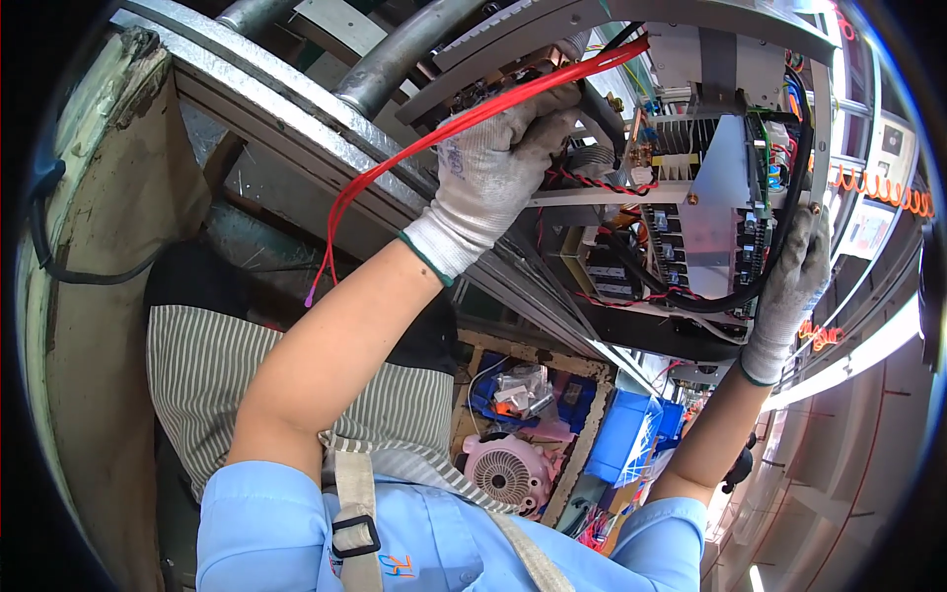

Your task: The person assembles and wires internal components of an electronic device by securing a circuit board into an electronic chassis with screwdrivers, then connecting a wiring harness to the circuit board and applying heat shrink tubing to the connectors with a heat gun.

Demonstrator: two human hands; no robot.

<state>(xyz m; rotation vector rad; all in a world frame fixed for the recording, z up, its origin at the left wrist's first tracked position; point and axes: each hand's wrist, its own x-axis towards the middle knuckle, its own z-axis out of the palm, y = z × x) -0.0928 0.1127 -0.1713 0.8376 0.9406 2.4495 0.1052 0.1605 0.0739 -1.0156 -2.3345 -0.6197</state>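
Observation:
An electrical cabinet unit with an open metal chassis stands in front of me, packed with circuit boards, heatsink fins and wiring. My left hand, in a grey-white work glove, reaches into its left part with fingers curled closed. What they pinch is hidden, close to a thick black cable. A bundle of red wires runs across the back of this hand, its loose ends hanging by my forearm. My right hand, gloved likewise, lies against the chassis's right side, fingers stretched along the edge. A black cable loop passes beside it.
Metal rails and rollers run along the upper left. Below stands a wooden-edged bin holding a pink fan and plastic bags, with a blue box beside it. Orange coiled hoses hang at the right.

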